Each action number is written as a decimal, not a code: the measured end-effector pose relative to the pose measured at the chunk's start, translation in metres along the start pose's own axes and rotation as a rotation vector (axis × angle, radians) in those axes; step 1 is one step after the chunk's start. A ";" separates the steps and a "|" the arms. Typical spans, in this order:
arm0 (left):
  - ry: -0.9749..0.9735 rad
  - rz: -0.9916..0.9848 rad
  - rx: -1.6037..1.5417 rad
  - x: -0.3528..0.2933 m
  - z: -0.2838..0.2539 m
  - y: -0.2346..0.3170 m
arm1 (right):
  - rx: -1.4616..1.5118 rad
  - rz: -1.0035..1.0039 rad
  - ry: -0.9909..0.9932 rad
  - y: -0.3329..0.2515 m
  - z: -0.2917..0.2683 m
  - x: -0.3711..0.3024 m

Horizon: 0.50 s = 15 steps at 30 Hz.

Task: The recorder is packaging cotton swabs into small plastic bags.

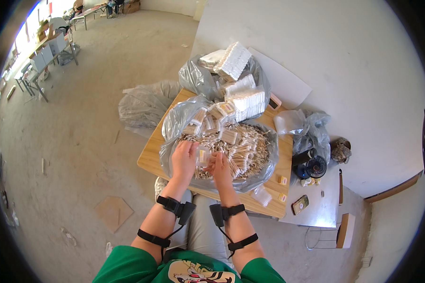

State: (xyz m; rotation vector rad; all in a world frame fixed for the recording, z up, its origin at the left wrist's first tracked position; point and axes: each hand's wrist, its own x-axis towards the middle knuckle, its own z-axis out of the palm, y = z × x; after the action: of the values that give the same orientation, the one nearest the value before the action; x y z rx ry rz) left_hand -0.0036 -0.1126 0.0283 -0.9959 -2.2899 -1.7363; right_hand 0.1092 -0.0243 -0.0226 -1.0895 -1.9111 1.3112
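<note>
Between my two hands is a small clear plastic bag [203,156] with a pale yellowish label. My left hand [183,159] pinches its left side. My right hand [220,168] has its fingers curled at the bag's lower right edge, and the fingertips are partly hidden. Right under the hands spreads a large heap of cotton swabs [255,153] with wooden sticks, lying loose in an opened grey plastic bag [174,123]. Filled packets of swabs [229,137] lie on top of the heap toward its far side.
Stacked white packets [233,61] fill another grey bag beyond the wooden table [151,151]. Clear empty bags [261,195] and small yellow-labelled pieces [282,180] lie near the table's right edge. On a side table sit a small fan [315,166] and a phone [300,204].
</note>
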 end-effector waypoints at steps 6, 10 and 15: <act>-0.182 0.179 0.226 -0.007 -0.007 0.020 | 1.068 0.402 -0.262 -0.003 -0.005 -0.017; -0.124 0.171 0.189 -0.006 -0.011 0.036 | 1.093 0.410 -0.233 -0.012 -0.015 -0.027; -0.060 0.244 0.113 -0.003 -0.007 0.044 | 0.927 0.228 -0.039 -0.004 -0.058 -0.043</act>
State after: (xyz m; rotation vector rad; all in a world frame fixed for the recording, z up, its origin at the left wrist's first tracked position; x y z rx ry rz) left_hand 0.0213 -0.1141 0.0659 -1.2599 -2.1647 -1.4842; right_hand 0.1762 -0.0353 0.0016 -0.7792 -0.9678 2.0375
